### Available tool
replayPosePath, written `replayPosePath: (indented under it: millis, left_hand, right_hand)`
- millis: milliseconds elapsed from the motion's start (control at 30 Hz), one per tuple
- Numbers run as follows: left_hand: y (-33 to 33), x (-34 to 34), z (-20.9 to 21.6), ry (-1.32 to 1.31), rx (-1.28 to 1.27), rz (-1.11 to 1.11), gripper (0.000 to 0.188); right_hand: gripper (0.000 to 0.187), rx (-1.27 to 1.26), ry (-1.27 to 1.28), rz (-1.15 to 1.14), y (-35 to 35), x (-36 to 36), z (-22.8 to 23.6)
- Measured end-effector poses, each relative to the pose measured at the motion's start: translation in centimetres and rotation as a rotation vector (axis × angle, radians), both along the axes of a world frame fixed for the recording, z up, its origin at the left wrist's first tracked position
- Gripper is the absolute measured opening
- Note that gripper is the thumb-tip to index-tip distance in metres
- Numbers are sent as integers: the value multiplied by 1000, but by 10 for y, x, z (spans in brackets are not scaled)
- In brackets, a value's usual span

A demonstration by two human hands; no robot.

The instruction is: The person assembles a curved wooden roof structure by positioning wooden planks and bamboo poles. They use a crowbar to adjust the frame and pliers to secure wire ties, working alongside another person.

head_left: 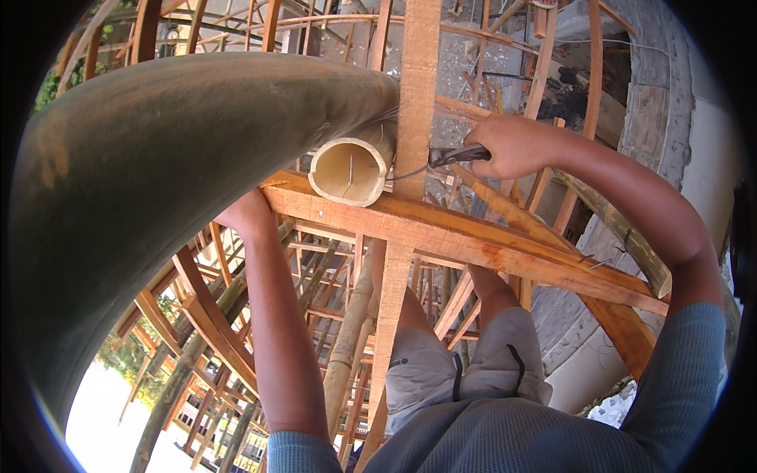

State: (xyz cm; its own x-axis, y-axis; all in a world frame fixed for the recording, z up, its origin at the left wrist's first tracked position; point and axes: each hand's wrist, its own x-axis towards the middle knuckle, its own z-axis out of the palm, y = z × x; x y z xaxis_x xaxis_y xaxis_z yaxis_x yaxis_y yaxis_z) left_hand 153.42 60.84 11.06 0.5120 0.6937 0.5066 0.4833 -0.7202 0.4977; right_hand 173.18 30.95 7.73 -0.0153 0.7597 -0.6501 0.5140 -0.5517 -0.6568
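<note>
Gripping dark pliers, right hand fingers closed, beside pale hollow bamboo end.

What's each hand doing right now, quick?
Left hand: pressed under the big bamboo pole, at the wooden beam; grip hidden, cannot tell.
Right hand: closed around pliers that pinch a thin wire.

No packages, labels, signs or screens show in this view.

One bamboo pole, one pliers, two hands.
</note>
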Motion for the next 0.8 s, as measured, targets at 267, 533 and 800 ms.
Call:
replayPosePath:
  millis: [267, 533, 800]
  left_hand:
    - [23, -13, -10, 248, 190, 2, 23]
    - [24, -14, -20, 127, -85, 156, 33]
    - [4, -19, -5, 211, -236, 101, 35]
  right_hand:
    - [61, 25, -22, 57, -5, -4, -14]
    - [50, -133, -141, 14, -4, -8, 29]
    - [48, -23, -402, 57, -20, -24, 31]
